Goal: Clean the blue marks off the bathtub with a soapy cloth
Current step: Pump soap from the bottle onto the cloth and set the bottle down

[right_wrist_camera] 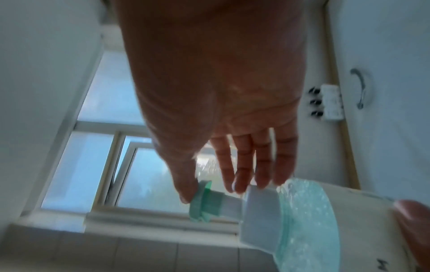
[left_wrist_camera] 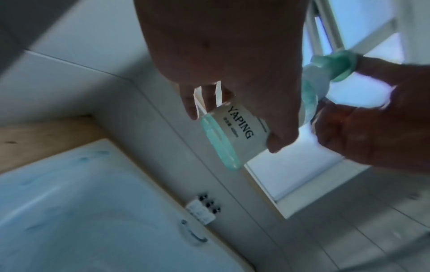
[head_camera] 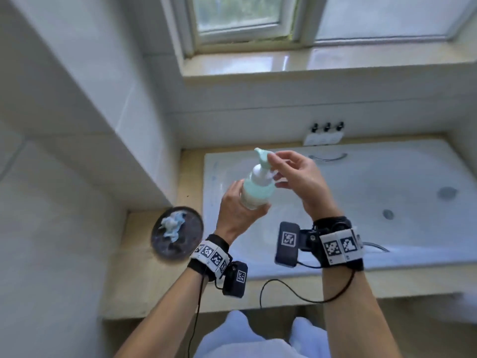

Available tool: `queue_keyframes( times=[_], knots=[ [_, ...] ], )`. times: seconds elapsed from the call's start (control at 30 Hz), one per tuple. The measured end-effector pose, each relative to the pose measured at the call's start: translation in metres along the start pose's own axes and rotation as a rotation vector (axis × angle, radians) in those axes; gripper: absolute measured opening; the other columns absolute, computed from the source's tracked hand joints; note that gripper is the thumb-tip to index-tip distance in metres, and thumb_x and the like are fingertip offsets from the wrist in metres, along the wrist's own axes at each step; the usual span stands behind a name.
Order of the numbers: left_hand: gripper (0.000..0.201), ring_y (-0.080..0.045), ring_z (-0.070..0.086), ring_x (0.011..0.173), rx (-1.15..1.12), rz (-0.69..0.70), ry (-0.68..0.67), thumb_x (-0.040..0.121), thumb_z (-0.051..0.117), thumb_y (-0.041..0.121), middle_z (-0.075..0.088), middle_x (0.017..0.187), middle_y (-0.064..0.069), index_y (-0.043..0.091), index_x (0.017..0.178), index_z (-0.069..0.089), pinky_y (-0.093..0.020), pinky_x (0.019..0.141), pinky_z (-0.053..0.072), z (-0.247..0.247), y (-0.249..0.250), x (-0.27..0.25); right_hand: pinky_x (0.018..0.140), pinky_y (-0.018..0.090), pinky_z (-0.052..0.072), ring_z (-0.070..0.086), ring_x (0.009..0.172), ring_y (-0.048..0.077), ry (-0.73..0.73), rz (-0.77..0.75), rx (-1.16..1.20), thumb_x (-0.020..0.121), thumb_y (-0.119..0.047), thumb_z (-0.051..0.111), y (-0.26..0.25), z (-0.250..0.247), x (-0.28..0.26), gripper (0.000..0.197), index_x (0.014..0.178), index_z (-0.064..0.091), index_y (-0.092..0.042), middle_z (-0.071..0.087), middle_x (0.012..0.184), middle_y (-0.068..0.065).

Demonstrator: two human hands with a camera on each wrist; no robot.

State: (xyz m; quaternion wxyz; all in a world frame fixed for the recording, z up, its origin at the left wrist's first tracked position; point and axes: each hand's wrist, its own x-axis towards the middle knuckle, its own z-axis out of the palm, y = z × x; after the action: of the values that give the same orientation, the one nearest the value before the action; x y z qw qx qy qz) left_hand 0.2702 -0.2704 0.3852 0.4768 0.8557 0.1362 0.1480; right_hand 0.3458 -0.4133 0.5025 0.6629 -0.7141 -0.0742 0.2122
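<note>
Tub (head_camera: 361, 182) shows faint blue marks (left_wrist_camera: 92, 156) at its left end. On the ledge (head_camera: 144, 288) by its front-left corner, a dish (head_camera: 192, 242) holds the cloth (head_camera: 171, 224). Left hand (head_camera: 236, 213) grips the bottle (head_camera: 256, 189) above the tub; right hand (head_camera: 299, 179) pinches its pump (head_camera: 262, 156). Soaping step, likely: next, pump onto the cloth.

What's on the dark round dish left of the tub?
A crumpled white-and-blue cloth lies on the dish. The dish surface under the cloth is covered, so anything beneath cannot be seen.
</note>
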Motion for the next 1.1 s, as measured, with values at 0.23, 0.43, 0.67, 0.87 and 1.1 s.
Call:
queue_keyframes(
  times=[0.23, 0.43, 0.67, 0.87, 1.1],
  knots=[
    [0.058, -0.013, 0.065, 0.089, -0.027, 0.133, -0.293, 0.068, 0.082, 0.050, 0.062, 0.102, 0.006, 0.030, 0.115, 0.054, -0.037, 0.070, 0.059, 0.109, 0.105, 0.011, 0.097, 0.057, 0.051, 0.065, 0.117, 0.030, -0.189, 0.328, 0.249, 0.080, -0.084, 0.047, 0.005, -0.165, -0.022, 0.074, 0.124, 0.069, -0.029, 0.070, 0.125, 0.003],
    [0.078, -0.010, 0.068, 0.086, -0.063, 0.072, -0.253, 0.067, 0.085, 0.048, 0.061, 0.107, 0.002, 0.018, 0.128, 0.046, -0.031, 0.066, 0.062, 0.175, 0.146, 0.011, 0.096, 0.071, 0.045, 0.063, 0.118, 0.042, -0.154, 0.421, 0.461, 0.079, -0.080, 0.055, 0.020, -0.260, -0.016, 0.084, 0.127, 0.065, -0.012, 0.066, 0.129, 0.018],
    [0.057, -0.010, 0.067, 0.074, 0.041, 0.125, -0.145, 0.076, 0.076, 0.055, 0.062, 0.091, 0.004, 0.022, 0.117, 0.055, -0.030, 0.056, 0.059, 0.203, 0.166, 0.001, 0.105, 0.056, 0.046, 0.063, 0.120, 0.038, -0.153, 0.473, 0.677, 0.071, -0.082, 0.061, 0.046, -0.288, -0.001, 0.085, 0.123, 0.068, -0.014, 0.064, 0.132, 0.018],
    [0.060, -0.009, 0.069, 0.067, 0.083, 0.080, -0.195, 0.070, 0.082, 0.055, 0.065, 0.086, 0.003, 0.015, 0.109, 0.059, -0.029, 0.052, 0.059, 0.202, 0.171, 0.033, 0.107, 0.054, 0.041, 0.054, 0.125, 0.039, -0.194, 0.467, 0.944, 0.073, -0.079, 0.063, 0.057, -0.289, 0.027, 0.091, 0.129, 0.058, -0.007, 0.055, 0.130, 0.014],
    [0.051, -0.010, 0.069, 0.065, 0.169, 0.008, -0.293, 0.063, 0.088, 0.049, 0.069, 0.079, 0.003, 0.012, 0.091, 0.067, -0.025, 0.052, 0.058, 0.209, 0.176, 0.086, 0.110, 0.051, 0.036, 0.049, 0.126, 0.036, -0.131, 0.547, 1.117, 0.075, -0.082, 0.054, 0.065, -0.292, 0.067, 0.081, 0.113, 0.054, -0.010, 0.059, 0.112, 0.015]
  ],
)
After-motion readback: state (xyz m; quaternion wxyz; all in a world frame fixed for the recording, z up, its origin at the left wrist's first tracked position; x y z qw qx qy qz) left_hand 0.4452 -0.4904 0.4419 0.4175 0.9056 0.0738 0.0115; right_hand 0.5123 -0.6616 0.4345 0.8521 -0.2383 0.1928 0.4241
